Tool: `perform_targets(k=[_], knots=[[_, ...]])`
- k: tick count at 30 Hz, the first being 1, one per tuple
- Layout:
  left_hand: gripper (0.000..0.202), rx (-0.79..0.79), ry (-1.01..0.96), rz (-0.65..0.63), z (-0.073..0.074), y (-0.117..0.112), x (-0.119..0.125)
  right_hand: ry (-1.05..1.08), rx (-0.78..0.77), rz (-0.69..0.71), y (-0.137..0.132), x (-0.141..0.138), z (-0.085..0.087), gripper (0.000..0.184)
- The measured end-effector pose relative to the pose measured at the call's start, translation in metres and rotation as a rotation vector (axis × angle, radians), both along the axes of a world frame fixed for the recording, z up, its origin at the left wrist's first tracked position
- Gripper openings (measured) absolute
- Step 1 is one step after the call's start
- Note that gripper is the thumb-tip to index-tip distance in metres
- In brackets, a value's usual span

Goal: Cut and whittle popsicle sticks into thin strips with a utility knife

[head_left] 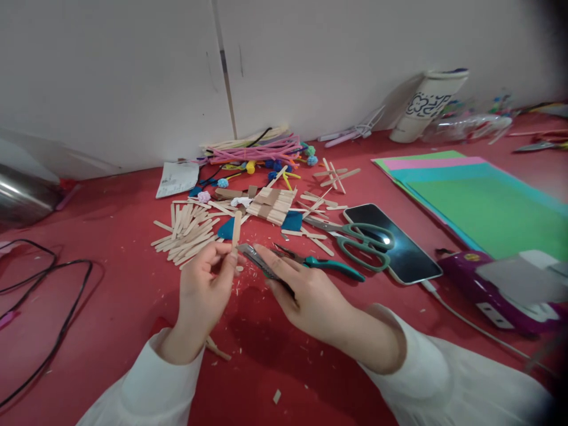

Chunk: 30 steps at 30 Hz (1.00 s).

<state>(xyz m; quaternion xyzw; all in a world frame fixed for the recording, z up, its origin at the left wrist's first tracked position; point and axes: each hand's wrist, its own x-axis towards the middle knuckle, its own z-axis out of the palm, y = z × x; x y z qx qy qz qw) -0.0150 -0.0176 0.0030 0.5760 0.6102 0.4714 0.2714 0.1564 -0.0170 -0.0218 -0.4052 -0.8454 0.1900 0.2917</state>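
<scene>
My left hand (208,290) pinches a wooden craft stick (236,228) upright between thumb and fingers. In my right hand (306,290) is a utility knife (261,263), its blade tip against or very near the stick's lower part; contact is hard to make out. Small wood shavings lie on the red table below both hands. Beyond my left hand spreads a heap of loose craft sticks (189,234). A panel of sticks joined side by side (273,205) sits behind the knife. Teal-handled pliers (332,264) rest just past my right hand.
Green-handled scissors (364,242) overlap a phone (394,242) with a white cable. Coloured sheets (479,195) and a purple device (501,290) are at the right. Pipe cleaners (252,151) lie by the wall, a cup (428,106) leans there. A black cord (66,319) loops at left.
</scene>
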Motion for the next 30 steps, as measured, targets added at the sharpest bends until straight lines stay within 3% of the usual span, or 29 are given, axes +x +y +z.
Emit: perform_targets(k=[8,13,21,23,25,30], knots=[[0.008,0.004,-0.039,0.018,0.002,0.001,0.000,0.348,-0.411,0.082,0.002,-0.001,0.012,0.050],[0.008,0.006,-0.089,0.057,0.002,0.002,-0.001,0.575,-0.889,0.180,0.008,0.001,0.014,0.054],[0.009,-0.009,-0.186,0.050,0.005,0.004,0.000,0.795,-1.182,0.221,0.013,0.004,0.017,0.057],[0.009,-0.012,-0.193,0.040,0.004,0.004,-0.001,0.782,-1.159,0.232,0.013,0.004,0.017,0.057],[0.010,-0.020,-0.186,0.047,0.003,0.004,-0.001,0.701,-1.035,0.209,0.013,0.005,0.016,0.055],[0.007,-0.014,-0.169,0.110,0.002,0.004,0.001,0.434,-0.421,0.095,0.010,0.006,0.015,0.049]])
